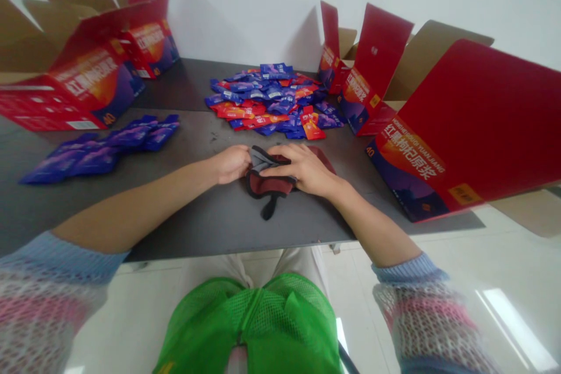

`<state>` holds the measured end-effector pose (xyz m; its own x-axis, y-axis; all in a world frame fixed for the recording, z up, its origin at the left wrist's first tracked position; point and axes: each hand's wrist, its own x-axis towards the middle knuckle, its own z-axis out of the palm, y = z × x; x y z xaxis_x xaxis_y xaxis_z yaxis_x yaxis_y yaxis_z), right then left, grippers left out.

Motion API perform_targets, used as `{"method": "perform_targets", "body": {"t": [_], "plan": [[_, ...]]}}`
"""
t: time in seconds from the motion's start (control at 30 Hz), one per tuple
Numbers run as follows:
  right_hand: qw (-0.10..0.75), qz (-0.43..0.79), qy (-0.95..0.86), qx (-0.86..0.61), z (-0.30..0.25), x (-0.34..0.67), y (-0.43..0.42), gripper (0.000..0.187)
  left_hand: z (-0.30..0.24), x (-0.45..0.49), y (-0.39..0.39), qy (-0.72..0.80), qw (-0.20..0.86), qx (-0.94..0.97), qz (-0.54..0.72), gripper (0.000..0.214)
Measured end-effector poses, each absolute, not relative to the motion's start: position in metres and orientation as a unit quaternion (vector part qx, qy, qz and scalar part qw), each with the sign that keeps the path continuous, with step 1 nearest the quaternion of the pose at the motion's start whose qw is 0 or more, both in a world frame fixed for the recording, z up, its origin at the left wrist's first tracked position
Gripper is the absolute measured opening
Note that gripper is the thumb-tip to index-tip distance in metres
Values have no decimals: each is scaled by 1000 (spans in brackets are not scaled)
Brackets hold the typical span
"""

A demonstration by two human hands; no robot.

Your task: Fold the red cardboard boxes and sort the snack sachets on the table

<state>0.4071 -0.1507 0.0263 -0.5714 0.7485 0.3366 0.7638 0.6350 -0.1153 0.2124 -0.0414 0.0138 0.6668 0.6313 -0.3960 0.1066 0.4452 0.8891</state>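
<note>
A dark red and grey cloth glove (268, 184) lies on the dark grey table (210, 222) right in front of me. My left hand (230, 163) is curled into a pinch on the glove's left edge. My right hand (304, 168) lies on top of the glove with its fingers bent over the fabric, gripping it. A black strap of the glove hangs toward the table's near edge.
A heap of blue and red sachets (274, 99) sits beyond my hands. A row of purple sachets (100, 149) lies at the left. Open red cartons stand at the left (83, 82), back right (359, 87) and near right (460, 134). A green mesh bag (254, 321) rests on my lap.
</note>
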Motion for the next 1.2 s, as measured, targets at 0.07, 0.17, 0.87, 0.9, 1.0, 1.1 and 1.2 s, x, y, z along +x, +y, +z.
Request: {"method": "perform_targets", "body": {"t": [0.07,0.17,0.87,0.9,1.0,1.1,1.2], "plan": [[153,-15,-889,-430,29,406,-151,39,13,213,-40,365,766,503,166,26],[141,20,-882,-449,32,410,-147,38,14,216,-38,373,761,508,154,29],[238,-55,-759,-604,48,448,-152,30,9,209,-36,308,781,525,143,23],[273,-33,-768,-578,48,439,-152,29,8,210,-36,302,781,528,140,21],[353,39,-791,-499,41,420,-150,29,7,214,-36,318,766,540,142,21],[347,65,-808,-471,30,412,-147,27,6,218,-36,351,745,546,154,30],[259,42,-829,-495,24,411,-143,27,7,217,-39,354,746,539,168,33]]}}
